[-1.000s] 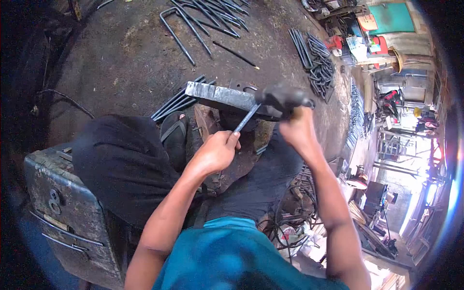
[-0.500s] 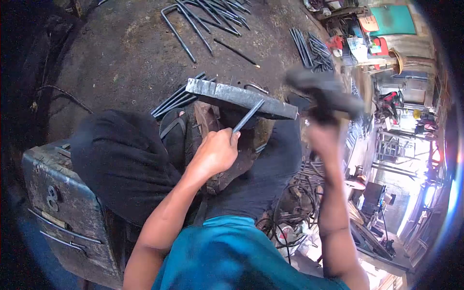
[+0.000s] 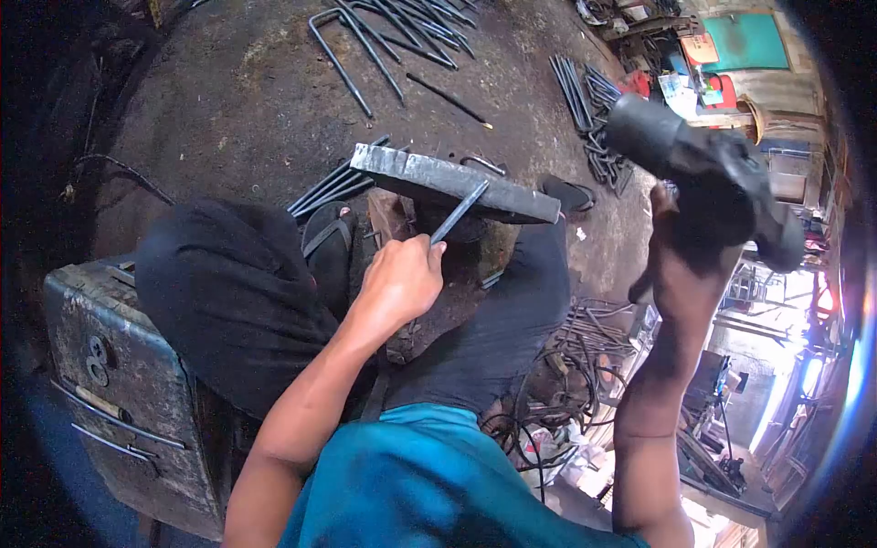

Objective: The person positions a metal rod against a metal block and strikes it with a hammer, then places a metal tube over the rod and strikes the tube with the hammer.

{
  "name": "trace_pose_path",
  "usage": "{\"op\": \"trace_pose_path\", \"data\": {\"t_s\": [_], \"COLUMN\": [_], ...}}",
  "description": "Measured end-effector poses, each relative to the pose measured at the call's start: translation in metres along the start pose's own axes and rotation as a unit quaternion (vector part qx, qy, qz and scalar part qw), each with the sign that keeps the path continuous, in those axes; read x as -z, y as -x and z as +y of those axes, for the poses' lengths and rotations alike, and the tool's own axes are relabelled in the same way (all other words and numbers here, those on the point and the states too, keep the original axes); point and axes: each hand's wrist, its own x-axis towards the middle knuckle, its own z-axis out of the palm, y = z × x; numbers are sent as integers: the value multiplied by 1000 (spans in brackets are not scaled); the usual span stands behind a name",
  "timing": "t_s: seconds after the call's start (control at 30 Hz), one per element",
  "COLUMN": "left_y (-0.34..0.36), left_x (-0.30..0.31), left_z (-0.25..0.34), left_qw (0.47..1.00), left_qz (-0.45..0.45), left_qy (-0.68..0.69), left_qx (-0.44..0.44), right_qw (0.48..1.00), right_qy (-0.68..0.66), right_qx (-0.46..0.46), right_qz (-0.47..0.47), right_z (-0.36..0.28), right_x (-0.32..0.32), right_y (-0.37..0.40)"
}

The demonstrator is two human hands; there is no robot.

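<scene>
My left hand (image 3: 402, 277) is closed around a grey metal rod (image 3: 459, 212). The rod slants up and right, its far end over a thick, flat steel block (image 3: 521, 198) with a worn, pale edge. Raised at the right, well away from the block, is a heavy dark hammer (image 3: 650, 134). My right hand (image 3: 685, 260) grips its handle, most of which is hidden behind the hand and hammer head. Near the block's far edge a short bent rod (image 3: 484, 165) lies.
Bent rods (image 3: 402, 32) lie on the dark floor (image 3: 247, 110) ahead. More stacked rods (image 3: 585, 96) are farther right. At my left stands a scuffed metal box (image 3: 128, 384). Tangled rods and cables (image 3: 575, 365) lie right of my leg; my sandaled feet flank the block.
My right hand has lifted the hammer up and right, away from the block. My left hand and the rod have shifted slightly left.
</scene>
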Motion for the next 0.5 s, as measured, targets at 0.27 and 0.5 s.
{"op": "trace_pose_path", "data": {"t_s": [0.27,0.5], "left_y": [1,0], "left_x": [-4,-4], "left_z": [-7,-5], "left_qw": [1000,999], "left_qz": [12,-12], "left_qy": [-1,-26], "left_qx": [-17,-21], "right_qw": [979,952], "right_qy": [62,143], "right_qx": [-83,-57], "right_qz": [-176,-263], "right_z": [64,49], "right_x": [-114,-90], "right_y": [32,57]}}
